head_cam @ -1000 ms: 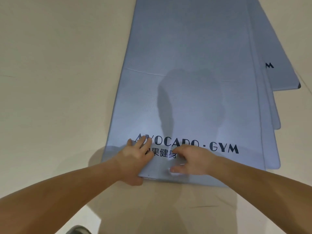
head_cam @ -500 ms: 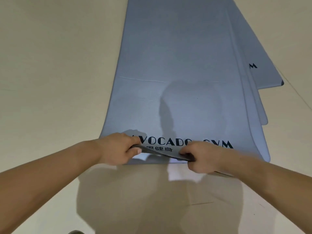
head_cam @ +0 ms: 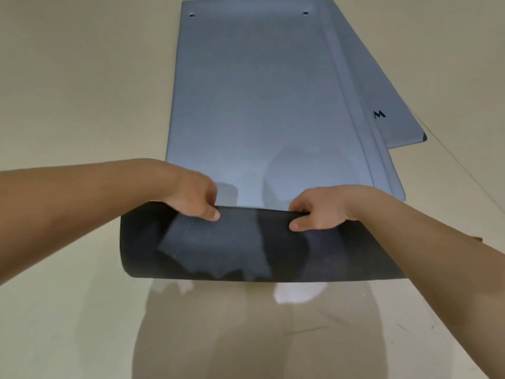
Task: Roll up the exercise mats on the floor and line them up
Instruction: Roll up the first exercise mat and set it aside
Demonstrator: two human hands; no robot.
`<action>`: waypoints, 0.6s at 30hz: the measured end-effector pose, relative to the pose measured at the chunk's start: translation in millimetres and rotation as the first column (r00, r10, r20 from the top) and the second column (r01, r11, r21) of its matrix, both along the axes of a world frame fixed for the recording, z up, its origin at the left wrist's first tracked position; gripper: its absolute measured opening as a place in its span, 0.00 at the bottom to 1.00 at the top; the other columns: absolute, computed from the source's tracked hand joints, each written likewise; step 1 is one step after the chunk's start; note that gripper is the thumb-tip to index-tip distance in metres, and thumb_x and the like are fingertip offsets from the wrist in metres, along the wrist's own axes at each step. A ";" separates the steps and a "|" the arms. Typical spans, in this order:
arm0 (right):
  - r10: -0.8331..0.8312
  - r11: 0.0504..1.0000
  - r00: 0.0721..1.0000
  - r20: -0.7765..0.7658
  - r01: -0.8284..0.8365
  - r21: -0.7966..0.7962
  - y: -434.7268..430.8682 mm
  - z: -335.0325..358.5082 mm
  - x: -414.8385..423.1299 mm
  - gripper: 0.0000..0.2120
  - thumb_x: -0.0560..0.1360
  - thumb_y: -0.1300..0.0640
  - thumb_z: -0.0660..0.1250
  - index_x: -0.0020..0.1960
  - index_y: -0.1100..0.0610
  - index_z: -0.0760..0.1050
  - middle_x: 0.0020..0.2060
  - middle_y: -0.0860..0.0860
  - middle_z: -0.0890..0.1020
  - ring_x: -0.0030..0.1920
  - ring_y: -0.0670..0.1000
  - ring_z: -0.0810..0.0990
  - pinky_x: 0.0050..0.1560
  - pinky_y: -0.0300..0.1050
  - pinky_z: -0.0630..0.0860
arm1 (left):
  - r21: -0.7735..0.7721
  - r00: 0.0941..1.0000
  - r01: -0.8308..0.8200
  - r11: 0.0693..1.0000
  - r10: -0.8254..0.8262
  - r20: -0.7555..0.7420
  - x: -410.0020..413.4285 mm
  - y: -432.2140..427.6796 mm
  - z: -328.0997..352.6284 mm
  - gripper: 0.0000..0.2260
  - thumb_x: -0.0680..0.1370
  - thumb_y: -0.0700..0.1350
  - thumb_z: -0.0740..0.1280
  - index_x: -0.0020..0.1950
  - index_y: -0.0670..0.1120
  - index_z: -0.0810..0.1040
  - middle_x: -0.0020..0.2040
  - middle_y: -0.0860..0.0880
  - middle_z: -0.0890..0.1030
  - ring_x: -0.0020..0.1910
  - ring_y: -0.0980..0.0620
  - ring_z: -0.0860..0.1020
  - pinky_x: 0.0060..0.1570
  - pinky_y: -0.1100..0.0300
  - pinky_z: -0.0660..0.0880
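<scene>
On pale beige smooth floor [head_cam: 68,77], centre of head view: long blue-grey rubber exercise mat [head_cam: 259,105], topmost of a fanned stack. Lies flat, running away from camera. Near end lifted and curled back over itself, showing dark charcoal underside [head_cam: 246,250] as a broad hump. Lower fold seems to rest at floor level, free edge on top, held in both hands.

Left hand [head_cam: 191,198] on left part of that free edge: fingers curled over edge from the far side, thumb pressed on dark side. Grips the mat. Right hand [head_cam: 319,212] on right part of same edge: same grip, fingers wrapped over, thumb flat on dark underside. Hands apart, stretch of bare dark mat between them. Both forearms bare, coming in from lower left and lower right.

Far end of top mat: two small round eyelet holes [head_cam: 192,15], one near each corner.

Under top mat, offset to the right: edges of further blue-grey mats [head_cam: 382,170], rounded near corners showing, flat and unrolled. Furthest right: another blue-grey mat [head_cam: 396,86] angled outward, black letter M [head_cam: 379,114] printed near its end, dark corner tip [head_cam: 424,136] showing.

On floor below curled end: soft grey shadow [head_cam: 246,324] with a few bright patches. Thin dark line [head_cam: 464,173] across floor at right.
</scene>
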State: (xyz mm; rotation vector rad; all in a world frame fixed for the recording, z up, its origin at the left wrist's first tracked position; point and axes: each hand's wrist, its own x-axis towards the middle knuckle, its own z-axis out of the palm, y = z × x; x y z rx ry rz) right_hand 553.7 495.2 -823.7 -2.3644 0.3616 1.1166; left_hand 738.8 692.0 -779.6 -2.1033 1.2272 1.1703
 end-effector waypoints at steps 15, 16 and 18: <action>0.048 0.752 0.918 0.394 0.226 -0.619 20.9 -3.9 48.4 0.28 0.81 0.34 0.63 0.72 0.51 0.71 0.65 0.53 0.73 0.65 0.56 0.73 0.60 0.52 0.72 | -0.370 0.918 0.319 0.872 -0.188 0.349 -33.5 25.6 -92.0 0.62 0.65 0.72 0.72 0.85 0.53 0.37 0.79 0.43 0.58 0.78 0.41 0.61 0.75 0.35 0.61; 0.107 0.772 0.909 0.402 0.179 -0.610 30.4 -6.2 41.6 0.28 0.81 0.33 0.61 0.72 0.51 0.72 0.64 0.53 0.74 0.64 0.56 0.73 0.60 0.52 0.72 | -0.379 0.927 0.308 0.872 -0.185 0.327 -29.4 26.0 -95.0 0.61 0.64 0.72 0.71 0.85 0.53 0.39 0.77 0.44 0.61 0.75 0.42 0.64 0.72 0.39 0.67; 0.108 0.847 0.938 0.330 0.088 -0.525 42.6 -4.8 26.2 0.36 0.76 0.26 0.60 0.75 0.48 0.70 0.68 0.53 0.73 0.70 0.57 0.70 0.65 0.55 0.71 | -0.387 0.946 0.270 0.882 -0.168 0.278 -20.7 23.5 -98.6 0.61 0.62 0.73 0.71 0.85 0.54 0.43 0.74 0.47 0.66 0.70 0.44 0.70 0.64 0.44 0.75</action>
